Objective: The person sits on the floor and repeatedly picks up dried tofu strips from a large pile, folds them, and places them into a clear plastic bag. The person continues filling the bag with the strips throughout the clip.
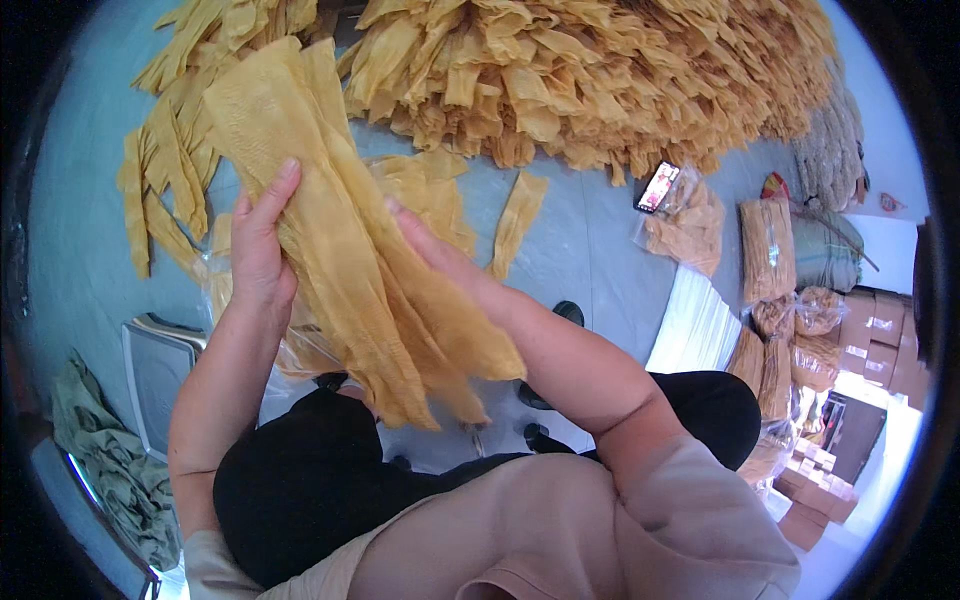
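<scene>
Yellow strips (335, 240), long and wrinkled, form a loose bundle left of centre in the frame. The left hand (264, 245) pinches the bundle's left edge, thumb in front; the right hand (440, 252) is against its right side (its fingers are mostly hidden, so I cannot tell how they close). Lower ends fan apart, blurred. A slack left grip could let strips slip to the grey floor (610, 250); a hard tug might tear one. A big similar pile (580, 80) fills the top.
</scene>
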`<state>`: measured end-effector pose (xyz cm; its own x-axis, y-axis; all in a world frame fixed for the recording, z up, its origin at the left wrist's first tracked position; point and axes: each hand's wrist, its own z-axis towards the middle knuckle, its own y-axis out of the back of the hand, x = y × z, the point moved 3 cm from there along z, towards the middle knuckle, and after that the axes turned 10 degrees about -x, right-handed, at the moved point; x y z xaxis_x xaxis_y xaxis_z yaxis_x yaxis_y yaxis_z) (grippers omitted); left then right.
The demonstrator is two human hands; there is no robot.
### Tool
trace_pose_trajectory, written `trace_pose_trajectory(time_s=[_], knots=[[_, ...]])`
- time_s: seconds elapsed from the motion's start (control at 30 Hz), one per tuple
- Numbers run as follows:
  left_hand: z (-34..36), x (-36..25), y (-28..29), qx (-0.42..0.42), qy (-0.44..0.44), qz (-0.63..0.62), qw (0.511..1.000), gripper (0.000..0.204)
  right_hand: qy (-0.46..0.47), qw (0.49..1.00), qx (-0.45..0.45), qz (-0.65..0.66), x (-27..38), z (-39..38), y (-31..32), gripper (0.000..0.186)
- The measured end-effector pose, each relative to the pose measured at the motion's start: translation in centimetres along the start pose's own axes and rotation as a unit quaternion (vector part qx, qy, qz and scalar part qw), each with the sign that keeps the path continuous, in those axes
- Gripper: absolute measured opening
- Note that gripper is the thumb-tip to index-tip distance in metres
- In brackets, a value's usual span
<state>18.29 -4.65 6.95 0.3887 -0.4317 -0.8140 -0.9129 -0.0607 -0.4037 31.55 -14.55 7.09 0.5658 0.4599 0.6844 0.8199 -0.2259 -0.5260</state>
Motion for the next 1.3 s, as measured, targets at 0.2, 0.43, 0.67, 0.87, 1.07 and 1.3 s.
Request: trace_pose_trajectory(time_s=[0.2, 0.43, 0.67, 0.87, 1.07, 1.3], knots=[[-2.7, 1.0, -2.3, 0.075, -0.1, 0.069, 0.99, 0.045, 0.112, 0.982, 0.078, -0.134, 2.2, -4.2, 2.4, 0.068], [-4.1, 5.8, -2.5, 0.063, 0.054, 0.064, 0.994, 0.045, 0.156, 0.959, -0.118, -0.205, -4.5, -4.2, 4.5, 0.07], [0.6, 8.6, 0.0, 0.165, -0.071, 0.378, 0.908, 0.047, 0.08, 0.949, -0.249, -0.176, -0.9, -8.1, 11.9, 0.064], [4.0, 12.6, 4.6, 0.139, -0.156, 0.684, 0.699, 0.03, 0.224, 0.81, -0.253, -0.48, 3.6, -6.8, 12.7, 0.074], [6.1, 12.7, 8.3, 0.018, 0.169, 0.129, 0.977, 0.014, 0.183, 0.562, -0.115, -0.798, 1.0, -2.8, 9.4, 0.08], [4.8, 8.9, 8.4, -0.004, 0.122, 0.073, 0.99, 0.008, 0.242, 0.414, 0.021, -0.877, -2.6, -2.2, 10.3, 0.083]])
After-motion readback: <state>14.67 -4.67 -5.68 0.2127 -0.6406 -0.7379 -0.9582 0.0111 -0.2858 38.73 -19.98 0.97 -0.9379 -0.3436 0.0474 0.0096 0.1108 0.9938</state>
